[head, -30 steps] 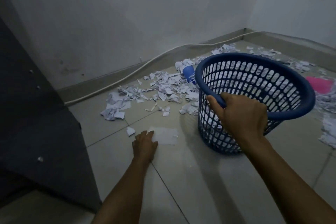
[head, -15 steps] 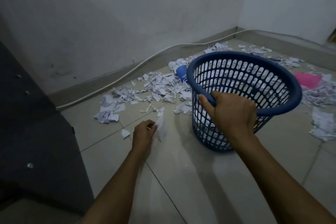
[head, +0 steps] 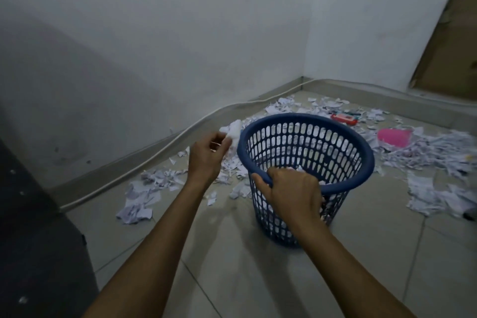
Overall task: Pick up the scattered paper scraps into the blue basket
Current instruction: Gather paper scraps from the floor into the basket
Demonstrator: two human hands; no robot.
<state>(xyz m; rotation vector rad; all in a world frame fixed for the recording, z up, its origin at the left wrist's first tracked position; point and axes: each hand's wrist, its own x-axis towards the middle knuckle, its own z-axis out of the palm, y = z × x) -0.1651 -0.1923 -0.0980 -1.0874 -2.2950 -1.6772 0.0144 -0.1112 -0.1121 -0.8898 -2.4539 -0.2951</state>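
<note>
Scraps (head: 144,196) left, right & behind basket (head: 361,162).

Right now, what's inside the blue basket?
Through the blue basket wall slots, white paper scraps show low inside, near the rim where the right hand grips. The hand and wall cover the rest, so the fill level is unclear.

Blue basket (head: 361,162) upright; paper scraps (head: 438,147) scattered around.
</note>
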